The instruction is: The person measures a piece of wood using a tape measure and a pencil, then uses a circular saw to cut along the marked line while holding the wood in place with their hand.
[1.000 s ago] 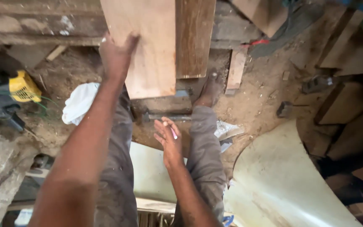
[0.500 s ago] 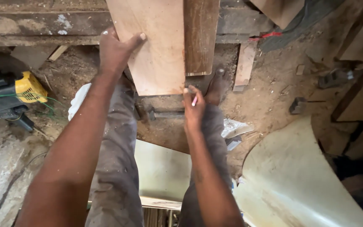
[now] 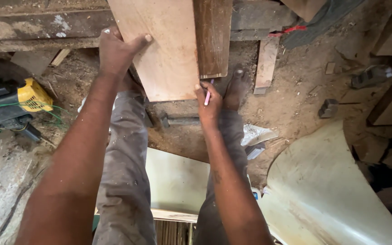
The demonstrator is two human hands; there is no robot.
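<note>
**A:** From your head camera, where does the board lie from your hands?

**B:** The pale plywood board [image 3: 159, 45] runs lengthwise away from you, its near end over your knees. Your left hand [image 3: 116, 52] is clamped on its left edge, thumb spread across the smooth face. Your right hand [image 3: 208, 102] sits at the near right corner, fingers closed on a pink pencil [image 3: 208, 96] with the tip just by the corner, so it is the nearer hand to that end.

**A:** And around it?

**B:** A darker, grained plank [image 3: 212, 36] lies alongside, touching the right edge. Sawdust covers the floor [image 3: 296, 100]; a yellow power tool [image 3: 30, 95] sits well apart on your left.
</note>
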